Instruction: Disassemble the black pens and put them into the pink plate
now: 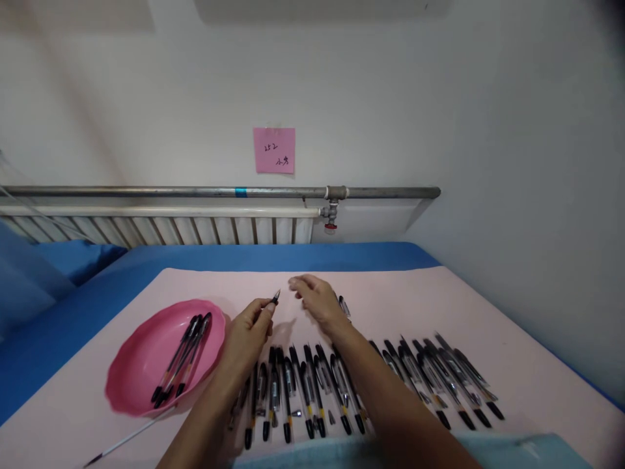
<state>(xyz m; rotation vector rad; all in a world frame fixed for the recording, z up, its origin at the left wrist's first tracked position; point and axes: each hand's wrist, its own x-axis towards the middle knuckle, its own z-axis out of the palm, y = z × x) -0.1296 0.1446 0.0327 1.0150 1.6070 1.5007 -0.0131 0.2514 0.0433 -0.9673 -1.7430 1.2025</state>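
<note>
My left hand (255,318) is closed around a pen (275,298), whose bare pointed tip sticks up past the thumb and forefinger. The rest of that pen is hidden in the hand. Just to the right, my right hand (316,297) hovers with its fingers loosely curved and apart, and I see nothing between them. Beside its wrist lies a small black and clear pen part (344,305), partly covered. Below my hands, rows of black and clear pen parts (287,404) spread across the table, with caps and small metal tips among them.
A pink scalloped bowl (122,391) at the left holds several assembled pens (188,355). A thin white refill with a dark end (131,435) lies in front of it. The pink table cover (415,293) lies over blue cloth (293,255). Behind are a radiator (219,229) and pipe (185,191).
</note>
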